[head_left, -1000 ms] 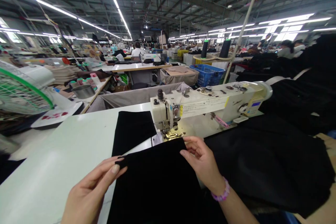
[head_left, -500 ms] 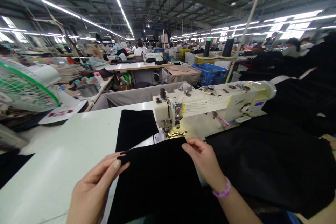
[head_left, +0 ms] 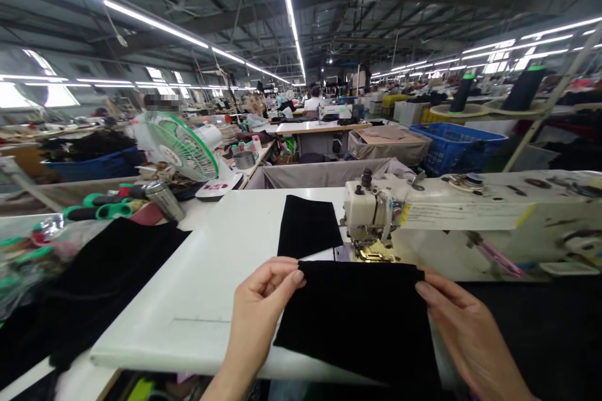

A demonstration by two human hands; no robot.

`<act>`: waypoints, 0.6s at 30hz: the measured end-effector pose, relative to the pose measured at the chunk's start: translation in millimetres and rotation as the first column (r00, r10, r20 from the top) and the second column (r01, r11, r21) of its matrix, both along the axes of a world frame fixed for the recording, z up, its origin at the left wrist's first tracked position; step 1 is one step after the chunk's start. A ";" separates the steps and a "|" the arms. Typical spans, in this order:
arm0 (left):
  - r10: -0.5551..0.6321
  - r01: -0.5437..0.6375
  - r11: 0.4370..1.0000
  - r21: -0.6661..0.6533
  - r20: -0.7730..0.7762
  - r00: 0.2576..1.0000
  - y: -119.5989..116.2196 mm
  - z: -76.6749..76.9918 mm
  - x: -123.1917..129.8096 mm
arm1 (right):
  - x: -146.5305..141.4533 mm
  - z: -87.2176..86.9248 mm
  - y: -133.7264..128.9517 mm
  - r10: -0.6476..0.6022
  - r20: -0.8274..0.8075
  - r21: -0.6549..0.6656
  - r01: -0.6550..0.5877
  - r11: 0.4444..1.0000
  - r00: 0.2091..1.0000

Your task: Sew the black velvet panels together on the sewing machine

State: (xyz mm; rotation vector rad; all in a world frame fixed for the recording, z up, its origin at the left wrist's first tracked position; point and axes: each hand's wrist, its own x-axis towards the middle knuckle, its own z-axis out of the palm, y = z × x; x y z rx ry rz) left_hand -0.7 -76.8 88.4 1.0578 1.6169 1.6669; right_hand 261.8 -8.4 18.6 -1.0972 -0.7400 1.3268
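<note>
A black fabric piece [head_left: 355,319] is stretched between my two hands, its top edge level just before the sewing machine [head_left: 371,210]. My left hand [head_left: 263,301] pinches its upper left corner between thumb and fingers. At the upper right corner, my right hand [head_left: 465,319] pinches the cloth the same way. The lower part of the piece hangs over the table's front edge. Behind it, a second black fabric piece [head_left: 308,225] lies flat on the white table, left of the machine head. The needle area is lit yellow, and the held cloth partly covers the view of it.
More black cloth [head_left: 113,276] lies at the left, near green-ended thread spools [head_left: 106,207] and a metal can [head_left: 164,199]. A green-rimmed fan [head_left: 185,147] stands behind the white table [head_left: 211,263]. Beyond the machine are a blue basket [head_left: 463,144] and dark thread cones [head_left: 522,89].
My view has swung left. The cloth's top edge, slanted before, is now held straighter and level. My left hand has raised its corner, and both hands keep their pinch.
</note>
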 end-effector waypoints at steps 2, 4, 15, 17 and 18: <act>-0.011 0.011 1.000 0.007 0.027 1.000 -0.8 0.5 0.4 | -0.3 2.5 -0.7 -0.002 -0.005 -0.018 0.002 1.000 1.000; -0.011 0.011 1.000 0.008 0.031 0.999 -1.4 0.9 0.6 | -0.9 5.9 -1.7 -0.008 0.000 -0.022 0.008 1.000 1.000; 0.023 -0.024 1.000 -0.006 -0.047 0.999 1.8 -3.2 -9.2 | -7.5 19.7 -2.9 -0.023 0.048 0.126 0.017 0.992 0.999; 0.054 -0.054 0.998 -0.010 -0.057 0.997 4.3 -12.8 -18.9 | -9.5 24.8 -3.2 0.011 0.046 0.154 -0.019 0.988 0.999; 0.067 -0.067 0.998 -0.010 -0.050 0.997 6.4 -18.5 -24.3 | -10.4 27.4 -3.1 0.029 0.038 0.169 -0.035 0.985 0.999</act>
